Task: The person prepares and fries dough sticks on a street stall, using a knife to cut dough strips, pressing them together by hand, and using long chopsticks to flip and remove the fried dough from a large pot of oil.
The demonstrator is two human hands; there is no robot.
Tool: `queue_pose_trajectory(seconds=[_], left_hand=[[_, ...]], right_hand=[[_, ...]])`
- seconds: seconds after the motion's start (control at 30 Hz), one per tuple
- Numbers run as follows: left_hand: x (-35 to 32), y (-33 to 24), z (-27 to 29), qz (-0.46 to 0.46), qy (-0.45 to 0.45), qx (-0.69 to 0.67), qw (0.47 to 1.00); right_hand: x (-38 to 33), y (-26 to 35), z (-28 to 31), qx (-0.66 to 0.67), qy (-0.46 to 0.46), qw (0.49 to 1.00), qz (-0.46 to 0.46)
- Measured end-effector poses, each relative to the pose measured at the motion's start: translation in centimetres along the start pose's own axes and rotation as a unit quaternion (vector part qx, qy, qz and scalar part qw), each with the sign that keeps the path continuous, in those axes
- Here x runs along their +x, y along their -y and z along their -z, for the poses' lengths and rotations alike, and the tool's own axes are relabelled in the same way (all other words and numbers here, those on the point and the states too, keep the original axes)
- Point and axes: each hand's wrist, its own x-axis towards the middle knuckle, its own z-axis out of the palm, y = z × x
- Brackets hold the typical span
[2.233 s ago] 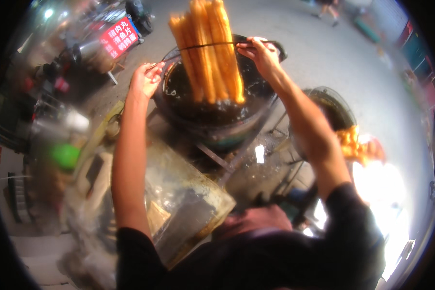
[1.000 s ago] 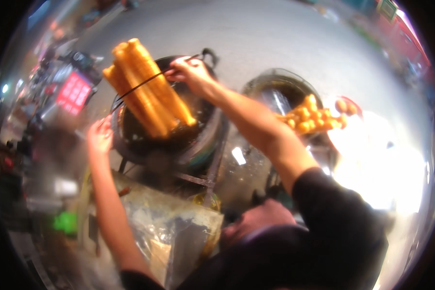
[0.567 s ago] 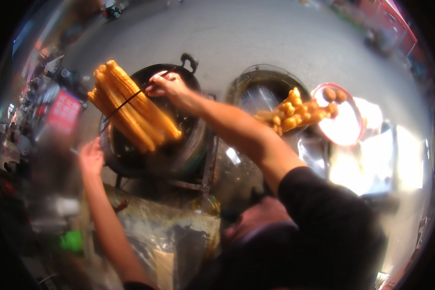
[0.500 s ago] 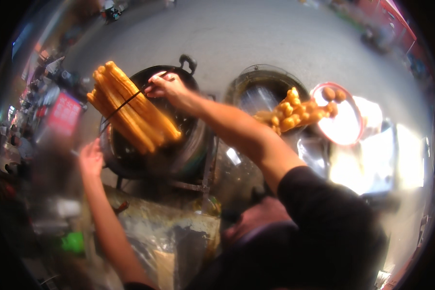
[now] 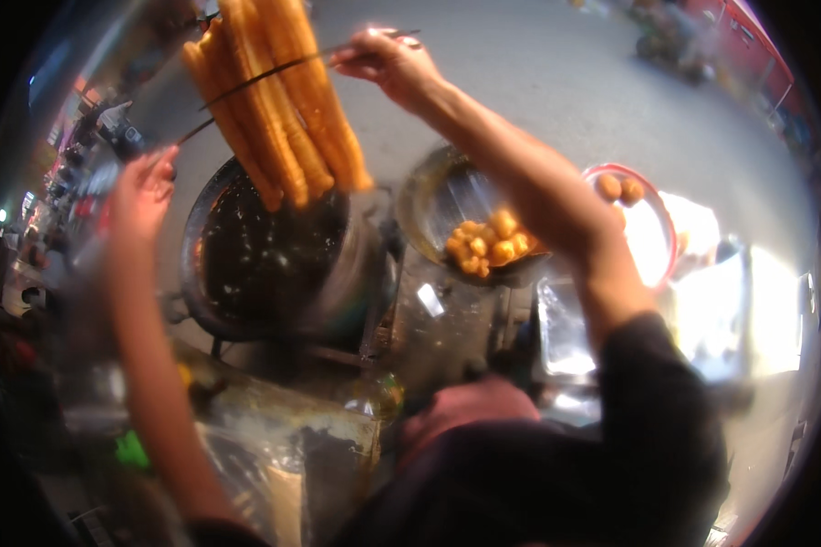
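A bunch of long golden fried dough sticks (image 5: 283, 118) hangs above the far side of a black wok (image 5: 190, 251) of dark oil. One dark long chopstick (image 5: 231, 94) crosses the front of the bunch. My right hand (image 5: 388, 62), at the bunch's right, is closed on the chopsticks, whose ends stick out past it. At the left, my left hand (image 5: 146, 187) is closed around the end of another thin dark chopstick (image 5: 196, 131), which seems to run behind the dough. Both hands are slightly blurred.
Right of the wok stands a second round pan (image 5: 417, 214) holding a heap of golden fried pieces (image 5: 488, 244). A red-rimmed white basin (image 5: 670, 242) with several brown balls (image 5: 620, 189) is further right, near a shiny metal tray (image 5: 566, 337). A worktop (image 5: 337, 415) lies nearer me.
Both hands have moved away from me, carrying the dough sticks up and away from the wok's middle. More oil shows now. My right hand also shifted right, my left slightly left.
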Motion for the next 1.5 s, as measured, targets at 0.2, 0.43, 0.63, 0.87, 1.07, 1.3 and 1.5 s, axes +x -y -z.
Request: queue_pose_trajectory(seconds=[0.2, 0.43, 0.63, 0.87, 1.07, 1.3, 1.5], left_hand=[[1.6, 9.6, -15.7, 0.027, 0.014, -0.074, 0.997], [5.3, 28.0, -24.1, 0.120, 0.046, -0.096, 0.987], [6.7, 38.3, -25.9, 0.152, 0.047, -0.122, 0.980], [6.3, 44.7, -27.4, 0.127, 0.041, -0.096, 0.986], [4.7, 45.0, -30.2, 0.089, 0.092, -0.055, 0.990], [7.0, 46.8, -28.3, -0.065, 0.136, 0.213, 0.965], [7.3, 45.7, -28.3, -0.099, 0.133, 0.281, 0.945]], right_hand=[[-3.6, 11.3, 12.4, -0.073, 0.006, 0.997, 0.029], [-12.1, 12.9, 27.8, -0.138, -0.120, 0.983, 0.003], [-16.5, 10.5, 36.2, -0.111, -0.165, 0.980, -0.016], [-19.3, 9.8, 40.7, -0.171, -0.216, 0.959, -0.066], [-21.9, 15.5, 41.6, -0.260, -0.246, 0.930, -0.083], [-23.7, 21.1, 40.4, -0.290, -0.250, 0.923, -0.043], [-25.6, 23.3, 38.6, -0.345, -0.289, 0.891, -0.056]])
